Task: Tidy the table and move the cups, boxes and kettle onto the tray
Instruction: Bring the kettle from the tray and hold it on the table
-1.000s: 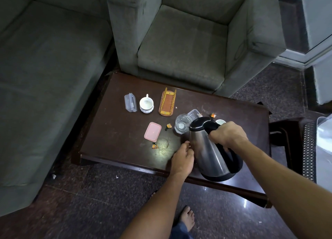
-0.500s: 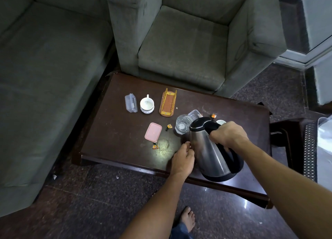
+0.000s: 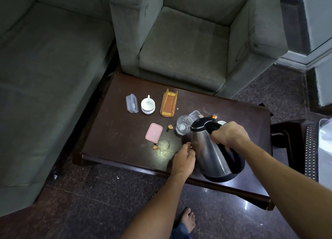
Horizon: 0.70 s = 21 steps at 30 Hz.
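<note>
A steel kettle point(image 3: 208, 152) with a black lid and handle is held above the dark wooden table point(image 3: 115, 136), tilted. My right hand point(image 3: 229, 134) grips its black handle. My left hand point(image 3: 183, 158) rests against the kettle's left side, fingers curled on something small that I cannot make out. Behind the kettle stand a clear glass point(image 3: 183, 124), a clear box point(image 3: 195, 114) and a white cup point(image 3: 221, 122), mostly hidden. Further left are a white cup point(image 3: 148, 105), a clear lidded box point(image 3: 132, 103), a small orange tray point(image 3: 168, 105) and a pink lid point(image 3: 154, 132).
Small orange wrappers point(image 3: 155, 146) lie on the table near the pink lid and glass. A grey armchair point(image 3: 188, 44) stands behind the table and a grey sofa point(image 3: 45, 68) to the left. A dark side stand point(image 3: 291, 140) is at the right. My bare foot point(image 3: 187, 220) is on the floor.
Almost nothing has moved. Both hands stay on the kettle in the same place, and the kettle keeps its tilt.
</note>
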Each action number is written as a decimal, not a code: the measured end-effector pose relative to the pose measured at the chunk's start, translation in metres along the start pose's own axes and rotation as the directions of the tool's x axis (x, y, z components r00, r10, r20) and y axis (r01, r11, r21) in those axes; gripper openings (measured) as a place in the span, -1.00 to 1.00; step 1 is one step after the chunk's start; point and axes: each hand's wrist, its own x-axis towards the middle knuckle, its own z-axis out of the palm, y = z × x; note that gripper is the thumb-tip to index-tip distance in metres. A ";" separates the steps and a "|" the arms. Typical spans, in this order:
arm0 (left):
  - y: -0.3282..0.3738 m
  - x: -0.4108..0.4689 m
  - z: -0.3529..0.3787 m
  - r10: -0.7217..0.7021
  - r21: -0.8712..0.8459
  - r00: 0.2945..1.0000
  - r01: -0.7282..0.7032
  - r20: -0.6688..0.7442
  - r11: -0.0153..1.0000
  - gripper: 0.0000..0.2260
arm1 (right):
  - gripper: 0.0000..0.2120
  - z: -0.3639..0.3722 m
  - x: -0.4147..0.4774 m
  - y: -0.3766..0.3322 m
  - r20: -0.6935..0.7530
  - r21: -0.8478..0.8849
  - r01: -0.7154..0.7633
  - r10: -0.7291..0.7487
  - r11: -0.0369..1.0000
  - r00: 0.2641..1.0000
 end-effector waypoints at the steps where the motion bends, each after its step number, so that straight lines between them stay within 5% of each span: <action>1: 0.000 0.000 0.000 0.001 0.000 1.000 -0.001 -0.002 1.000 -0.64 | -0.78 0.000 0.000 0.000 0.001 0.000 -0.001 0.001 1.000 1.000; 21: 0.000 0.001 0.000 0.024 -0.029 1.000 -0.024 -0.015 0.999 -0.63 | -0.76 0.003 0.000 0.011 -0.008 0.048 -0.003 0.003 0.999 1.000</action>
